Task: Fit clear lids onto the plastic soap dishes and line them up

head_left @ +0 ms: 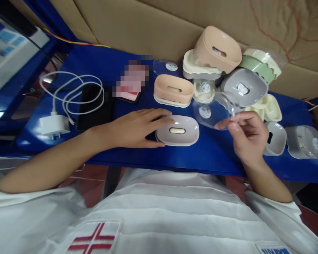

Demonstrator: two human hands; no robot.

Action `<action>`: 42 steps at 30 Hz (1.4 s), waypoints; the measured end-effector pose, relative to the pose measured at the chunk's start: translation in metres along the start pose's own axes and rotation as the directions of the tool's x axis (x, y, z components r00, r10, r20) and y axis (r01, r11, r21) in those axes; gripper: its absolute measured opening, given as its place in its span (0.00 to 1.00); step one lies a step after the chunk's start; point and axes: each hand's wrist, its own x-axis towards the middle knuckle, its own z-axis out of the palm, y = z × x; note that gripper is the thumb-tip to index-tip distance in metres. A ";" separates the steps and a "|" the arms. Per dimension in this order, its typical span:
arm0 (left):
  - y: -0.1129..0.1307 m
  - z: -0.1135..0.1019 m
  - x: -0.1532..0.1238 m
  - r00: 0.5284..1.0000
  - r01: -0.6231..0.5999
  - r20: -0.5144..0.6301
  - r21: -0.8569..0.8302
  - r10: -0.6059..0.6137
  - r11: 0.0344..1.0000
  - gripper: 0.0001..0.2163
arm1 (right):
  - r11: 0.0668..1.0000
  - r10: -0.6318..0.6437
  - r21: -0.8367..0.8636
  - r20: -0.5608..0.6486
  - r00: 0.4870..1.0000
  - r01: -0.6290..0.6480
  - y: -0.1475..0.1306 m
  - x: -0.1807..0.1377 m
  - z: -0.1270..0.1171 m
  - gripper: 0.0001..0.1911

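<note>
My left hand (151,128) rests around the left end of a grey oval soap dish (189,134), fingers on its far rim and thumb along the near side. The dish lies flat on the blue table and has a cream bar in its middle slot. To its right, my right hand (247,135) pinches the edge of a clear plastic cover (218,109) with a round white label. The cover is held tilted above the table. Just behind the grey dish stands a peach soap dish (173,88) on a cream base.
A pile of dishes, including a peach one (217,51) and a grey one (245,88), stands at the back right. More dishes and a clear cover (306,141) lie far right. At left are a phone (132,83), a white charger (54,125) and its coiled cable (83,83).
</note>
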 end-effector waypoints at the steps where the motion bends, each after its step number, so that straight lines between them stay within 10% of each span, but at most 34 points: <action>1: 0.001 0.000 0.000 1.000 0.012 0.005 -0.024 -0.012 1.000 0.31 | 0.989 0.031 0.144 -0.005 1.000 -0.030 -0.004 0.001 0.000 0.10; 5: 0.001 -0.002 0.000 0.994 0.109 0.033 -0.101 -0.106 0.989 0.41 | 0.879 0.226 0.416 0.070 0.972 -0.234 -0.002 0.006 -0.001 0.15; 9: -0.002 -0.002 -0.001 0.992 0.118 -0.035 -0.128 -0.124 0.985 0.45 | 0.892 0.320 0.266 0.203 0.925 -0.366 0.019 0.004 0.005 0.19; 15: -0.001 -0.002 -0.001 0.994 0.105 -0.019 -0.076 -0.107 0.992 0.38 | 0.935 0.020 -0.341 0.330 0.944 0.099 0.025 -0.009 0.018 0.35; 21: -0.001 -0.001 0.000 0.996 0.079 -0.039 -0.088 -0.082 0.993 0.35 | 0.844 -0.121 -0.350 0.615 0.779 0.407 0.019 -0.009 0.019 0.43; 33: -0.009 0.006 -0.004 0.993 0.028 -0.118 0.011 -0.026 1.000 0.28 | 0.734 -0.287 -0.315 0.659 0.696 0.601 0.030 -0.008 0.020 0.32; 42: -0.018 0.009 -0.004 0.978 -0.086 -0.187 0.064 0.097 0.994 0.27 | 0.669 -0.354 -0.361 0.615 0.705 0.650 0.022 -0.016 0.027 0.48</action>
